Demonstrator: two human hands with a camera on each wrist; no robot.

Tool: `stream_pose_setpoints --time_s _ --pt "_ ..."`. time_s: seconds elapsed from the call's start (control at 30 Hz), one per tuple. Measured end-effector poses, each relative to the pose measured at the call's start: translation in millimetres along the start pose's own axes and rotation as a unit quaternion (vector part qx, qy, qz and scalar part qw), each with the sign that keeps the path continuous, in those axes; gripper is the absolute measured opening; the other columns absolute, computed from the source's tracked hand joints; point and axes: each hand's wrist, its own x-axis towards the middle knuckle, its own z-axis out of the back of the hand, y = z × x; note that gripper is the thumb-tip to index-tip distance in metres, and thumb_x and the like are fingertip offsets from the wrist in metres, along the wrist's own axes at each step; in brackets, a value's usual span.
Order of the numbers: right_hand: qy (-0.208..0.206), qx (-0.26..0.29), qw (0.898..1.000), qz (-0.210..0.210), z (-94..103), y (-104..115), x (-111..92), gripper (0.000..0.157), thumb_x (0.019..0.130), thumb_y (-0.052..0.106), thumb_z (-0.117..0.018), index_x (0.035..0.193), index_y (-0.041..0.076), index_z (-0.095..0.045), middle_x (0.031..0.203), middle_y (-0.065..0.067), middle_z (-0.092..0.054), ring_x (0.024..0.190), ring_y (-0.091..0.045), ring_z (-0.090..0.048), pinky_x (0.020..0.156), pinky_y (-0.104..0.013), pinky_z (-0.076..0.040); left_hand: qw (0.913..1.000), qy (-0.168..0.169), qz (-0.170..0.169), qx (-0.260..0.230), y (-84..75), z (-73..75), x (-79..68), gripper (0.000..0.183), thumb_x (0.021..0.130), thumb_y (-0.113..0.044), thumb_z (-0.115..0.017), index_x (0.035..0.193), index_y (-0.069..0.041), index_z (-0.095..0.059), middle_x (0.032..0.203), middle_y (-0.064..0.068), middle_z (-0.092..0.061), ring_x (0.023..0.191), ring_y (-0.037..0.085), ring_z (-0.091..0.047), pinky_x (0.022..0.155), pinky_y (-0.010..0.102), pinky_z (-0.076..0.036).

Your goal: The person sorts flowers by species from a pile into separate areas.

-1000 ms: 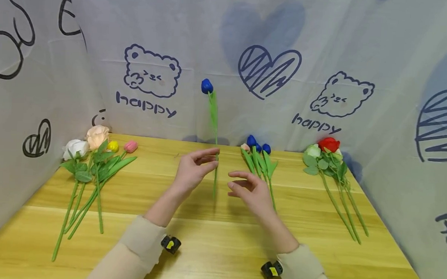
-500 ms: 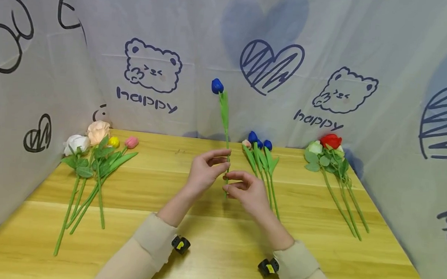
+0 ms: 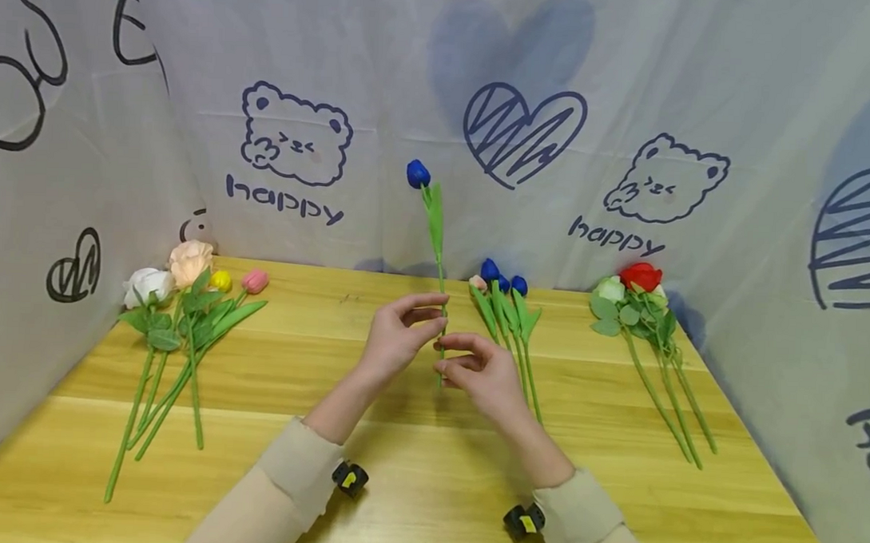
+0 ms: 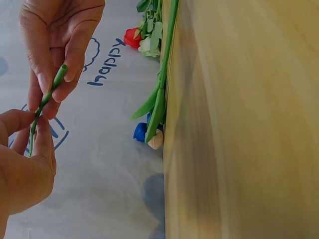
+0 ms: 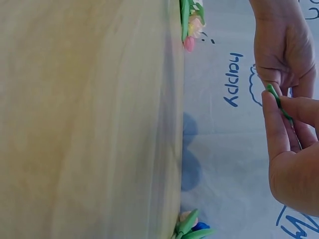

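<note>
One blue artificial tulip (image 3: 418, 173) stands nearly upright above the table, its head tilted left. My left hand (image 3: 397, 334) pinches the stem around its middle. Just below, my right hand (image 3: 482, 373) pinches the same stem between thumb and fingers. The cut end of the stem (image 4: 60, 74) pokes out past the right fingers in the left wrist view. In the right wrist view both hands meet on the green stem (image 5: 275, 94). Behind my right hand lie several tulips, blue ones (image 3: 489, 269) and a pale pink one (image 3: 478, 283).
On the left side of the wooden table (image 3: 428, 479) lies a bunch with a white rose (image 3: 149, 287), a peach rose (image 3: 191, 264), a yellow flower (image 3: 221, 282) and a pink tulip (image 3: 255, 281). A red rose (image 3: 641, 276) lies among pale roses at right. Printed cloth (image 3: 398, 86) surrounds the table.
A second ago only my left hand held the tulip. It has shifted slightly right with it, and my right hand has come to pinch the lower stem.
</note>
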Motion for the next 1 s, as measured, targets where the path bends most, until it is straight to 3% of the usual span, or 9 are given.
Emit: stream_pose_setpoints --time_s 0.23,0.43,0.7,1.0 --pt "0.005 0.006 1.000 0.014 2.9 3 -2 0.031 0.096 -0.004 -0.070 0.127 -0.001 -0.069 0.126 -0.019 -0.070 0.094 -0.016 -0.074 0.077 -0.034 -0.063 0.9996 0.006 -0.001 0.027 -6.0 5.8 -2.1 0.034 0.097 -0.003 -0.072 0.130 -0.004 -0.071 0.134 0.012 -0.067 0.121 0.029 -0.066 0.090 0.030 -0.057" --pt "-0.004 -0.004 1.000 0.018 14.5 5 -5 0.031 0.097 -0.002 -0.070 0.127 -0.002 -0.069 0.127 -0.023 -0.068 0.095 -0.016 -0.074 0.078 -0.034 -0.063 0.9983 0.001 -0.016 0.055 -11.1 24.5 -2.3 0.033 0.097 -0.004 -0.072 0.130 -0.003 -0.071 0.132 0.014 -0.068 0.121 0.030 -0.067 0.091 0.029 -0.056" --pt "-0.021 -0.038 0.999 0.000 39.6 4 -9 0.032 0.097 -0.001 -0.070 0.129 -0.001 -0.068 0.128 -0.018 -0.069 0.098 -0.014 -0.074 0.080 -0.034 -0.062 0.9925 -0.020 -0.021 0.119 -18.0 73.4 -9.5 0.035 0.096 -0.003 -0.072 0.131 -0.003 -0.071 0.134 0.016 -0.067 0.120 0.032 -0.067 0.084 0.018 -0.055" --pt "-0.038 -0.073 0.996 -0.026 72.6 -4 -16 0.033 0.098 0.000 -0.070 0.131 -0.001 -0.067 0.130 -0.018 -0.068 0.098 -0.017 -0.074 0.082 -0.036 -0.062 0.9726 -0.046 -0.008 0.228 -26.4 140.2 -25.7 0.036 0.098 -0.006 -0.071 0.133 -0.003 -0.069 0.136 0.017 -0.066 0.120 0.034 -0.066 0.077 0.016 -0.054"
